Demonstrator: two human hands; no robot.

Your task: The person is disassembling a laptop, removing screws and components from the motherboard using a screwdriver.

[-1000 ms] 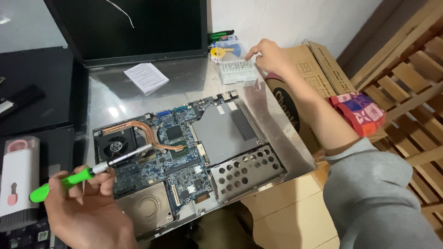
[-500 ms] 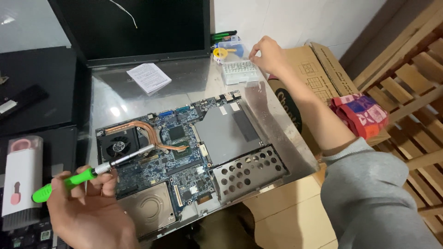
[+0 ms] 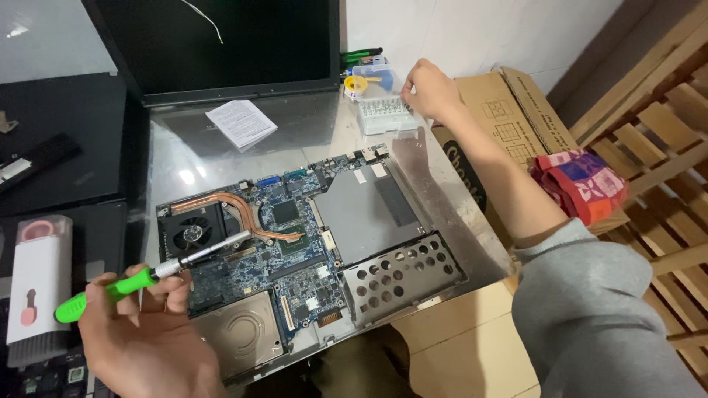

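A green-handled screwdriver is being gripped in the left hand at 8 o'clock, fingers closed round the handle, the metal shaft pointing toward 2 o'clock with its tip lying over the fan of the opened laptop. The laptop is lying in the middle of the tabletop, its board, copper heat pipe and drive exposed. The right hand is being held out at 1 o'clock over a clear bit case, fingers curled and pinched at its far edge; whether anything is being held cannot be told. A folded paper is lying at 11 o'clock. A cardboard box is standing beside the tabletop at 2 o'clock.
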